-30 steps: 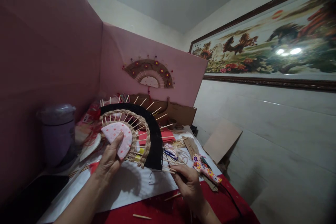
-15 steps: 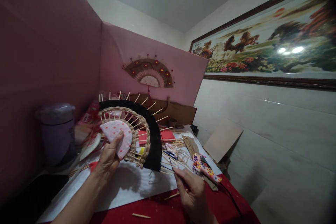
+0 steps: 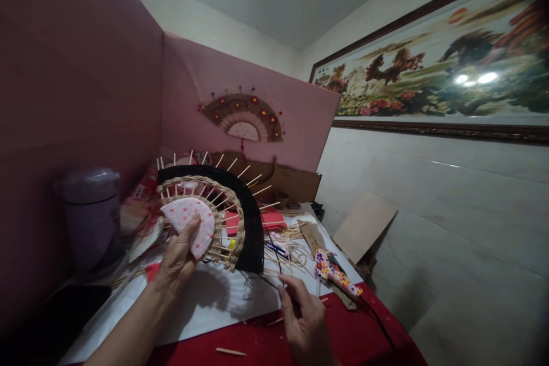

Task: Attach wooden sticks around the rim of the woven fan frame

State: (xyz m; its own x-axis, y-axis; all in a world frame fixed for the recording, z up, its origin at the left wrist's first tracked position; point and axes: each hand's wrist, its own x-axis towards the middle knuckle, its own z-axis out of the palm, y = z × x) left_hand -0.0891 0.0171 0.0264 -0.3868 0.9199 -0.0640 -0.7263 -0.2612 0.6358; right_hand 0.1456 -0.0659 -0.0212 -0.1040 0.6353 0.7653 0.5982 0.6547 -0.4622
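Note:
My left hand (image 3: 176, 260) grips a half-round fan by its white half-circle base (image 3: 182, 211) with orange-red dots, thumb on top. Thin wooden sticks spread out from the base, with braided tan cord (image 3: 238, 206) woven across them. A wide black yarn band (image 3: 252, 231) runs outside the braid, and bare stick ends poke past it. Below the band's lower right end, my right hand (image 3: 302, 311) is closed in a pinch on a strand of black yarn (image 3: 270, 282) leading from the fan. Its fingertips are close to the lowest sticks.
A flower-patterned glue gun (image 3: 337, 274) with a black cord lies on the right. Loose sticks, a blue-handled tool (image 3: 278, 249) and red paper (image 3: 274, 218) lie behind the fan. A finished fan (image 3: 244, 117) hangs on the pink panel. At left stands a purple container (image 3: 90, 223).
My right hand has shifted slightly left with the yarn, its fingers now more curled. The fan has tilted a little, its outer edge moving slightly left.

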